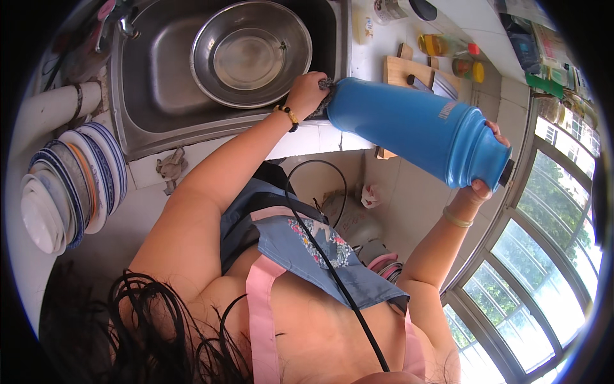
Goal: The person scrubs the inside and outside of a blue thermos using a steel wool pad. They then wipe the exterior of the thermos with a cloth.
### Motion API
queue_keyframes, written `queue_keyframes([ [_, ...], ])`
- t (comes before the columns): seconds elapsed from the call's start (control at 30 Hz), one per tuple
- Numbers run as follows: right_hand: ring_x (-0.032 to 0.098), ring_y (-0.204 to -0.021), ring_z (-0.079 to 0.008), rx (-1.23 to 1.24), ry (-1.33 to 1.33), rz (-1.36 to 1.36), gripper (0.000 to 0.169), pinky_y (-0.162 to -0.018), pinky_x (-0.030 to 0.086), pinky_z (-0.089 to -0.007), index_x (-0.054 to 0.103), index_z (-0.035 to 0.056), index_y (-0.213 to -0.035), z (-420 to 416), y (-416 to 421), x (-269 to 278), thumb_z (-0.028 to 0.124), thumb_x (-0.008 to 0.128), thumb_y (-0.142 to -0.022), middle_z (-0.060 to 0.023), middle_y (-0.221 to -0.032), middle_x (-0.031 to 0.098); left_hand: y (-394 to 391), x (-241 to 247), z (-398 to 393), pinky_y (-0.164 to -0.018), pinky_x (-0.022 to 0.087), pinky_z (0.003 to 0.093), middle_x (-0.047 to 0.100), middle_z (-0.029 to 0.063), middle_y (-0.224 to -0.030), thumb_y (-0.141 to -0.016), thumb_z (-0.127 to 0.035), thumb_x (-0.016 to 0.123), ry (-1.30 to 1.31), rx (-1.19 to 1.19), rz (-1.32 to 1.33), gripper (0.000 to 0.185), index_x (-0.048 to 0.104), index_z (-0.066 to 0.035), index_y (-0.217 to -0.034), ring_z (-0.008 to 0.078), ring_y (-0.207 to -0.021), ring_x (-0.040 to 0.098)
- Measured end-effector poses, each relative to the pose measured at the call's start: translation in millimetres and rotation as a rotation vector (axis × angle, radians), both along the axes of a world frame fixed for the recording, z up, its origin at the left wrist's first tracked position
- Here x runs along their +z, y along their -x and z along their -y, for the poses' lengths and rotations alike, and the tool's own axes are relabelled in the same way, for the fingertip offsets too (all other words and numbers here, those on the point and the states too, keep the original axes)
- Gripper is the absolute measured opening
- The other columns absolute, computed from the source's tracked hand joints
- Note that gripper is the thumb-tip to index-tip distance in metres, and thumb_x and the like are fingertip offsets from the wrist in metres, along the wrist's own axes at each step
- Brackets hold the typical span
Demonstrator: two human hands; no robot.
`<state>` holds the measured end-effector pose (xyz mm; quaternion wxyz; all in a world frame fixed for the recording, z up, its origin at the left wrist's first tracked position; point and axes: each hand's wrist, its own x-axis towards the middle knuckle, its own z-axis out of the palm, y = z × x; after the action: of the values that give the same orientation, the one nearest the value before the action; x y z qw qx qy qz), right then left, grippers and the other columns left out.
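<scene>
A large blue thermos flask point(398, 127) is tilted across the counter's front edge, its base toward the sink and its narrower top at the right. My right hand point(482, 189) grips that top end, fingers behind and thumb in front. With my left hand point(309, 96), a beaded bracelet on the wrist, I hold a dark steel wool scourer point(326, 86) against the flask's base. Part of the scourer is hidden by my fingers. Left of it, a round stainless steel basin point(249, 55) rests in the metal sink point(160, 115), with a small dark scrap inside.
Stacked plates point(103, 177) stand at the left. A faucet point(127, 29) is at the sink's upper left. Beyond the flask lie a wooden cutting board point(398, 69), a knife point(443, 86) and lidded bottles point(441, 45). A crumpled cloth point(171, 164) hangs on the counter edge; barred windows are right.
</scene>
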<state>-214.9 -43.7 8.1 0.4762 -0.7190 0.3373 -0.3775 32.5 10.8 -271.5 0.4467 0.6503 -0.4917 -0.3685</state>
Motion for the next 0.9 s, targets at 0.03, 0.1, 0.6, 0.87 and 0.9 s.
queue_keyframes([
  [0.03,0.043,-0.121,-0.0348,0.0,0.004,0.01,0.084,-0.104,0.037,-0.0465,0.048,0.012,-0.123,1.1,-0.7,0.0,0.035,0.082,-0.049,-0.0175,-0.127,0.043,-2.4,2.1,3.7,-0.074,0.049,0.0418,0.064,0.0164,-0.087,-0.076,-0.017,0.064,-0.033,-0.034,0.014,0.015,0.066,-0.006,-0.085,0.0361,-0.084,0.06],
  [0.1,0.042,-0.121,-0.0352,-0.026,0.012,0.019,0.083,-0.104,0.037,-0.0466,0.048,0.0119,-0.122,-7.4,-5.7,5.8,0.035,0.082,-0.049,-0.0175,-0.127,0.043,-2.5,1.7,17.6,-0.074,0.049,0.0416,0.064,0.0171,-0.088,-0.076,-0.017,0.066,-0.028,-0.115,0.023,0.016,0.064,-0.005,-0.086,0.0362,-0.084,0.06],
  [0.6,0.046,-0.121,-0.0332,-0.565,-0.024,-0.008,0.088,-0.105,0.035,-0.0465,0.027,-0.0008,-0.139,-59.1,-64.3,29.7,0.011,0.071,-0.064,-0.0213,-0.131,0.048,-16.2,2.7,-15.7,-0.083,0.048,0.0396,0.062,0.019,-0.103,-0.071,-0.017,0.07,-0.076,0.085,0.008,0.036,0.064,0.001,-0.102,0.036,-0.093,0.06],
  [0.87,0.053,-0.114,-0.0327,-0.416,0.0,-0.04,0.081,-0.099,0.045,-0.0428,0.043,-0.0073,-0.129,-41.1,-36.8,17.3,0.029,0.071,-0.062,-0.0217,-0.123,0.051,-21.0,13.8,-34.0,-0.079,0.048,0.04,0.063,0.0164,-0.096,-0.07,-0.015,0.07,-0.054,0.089,-0.089,0.029,0.065,-0.001,-0.095,0.0342,-0.089,0.06],
  [0.9,0.052,-0.114,-0.0325,-0.417,-0.009,-0.015,0.08,-0.099,0.044,-0.0434,0.044,-0.0052,-0.127,-38.9,-36.2,15.0,0.029,0.072,-0.06,-0.0208,-0.123,0.051,-21.0,17.3,-36.3,-0.079,0.048,0.0402,0.063,0.0164,-0.095,-0.07,-0.013,0.07,-0.047,0.096,-0.109,0.028,0.065,-0.002,-0.095,0.0343,-0.089,0.06],
])
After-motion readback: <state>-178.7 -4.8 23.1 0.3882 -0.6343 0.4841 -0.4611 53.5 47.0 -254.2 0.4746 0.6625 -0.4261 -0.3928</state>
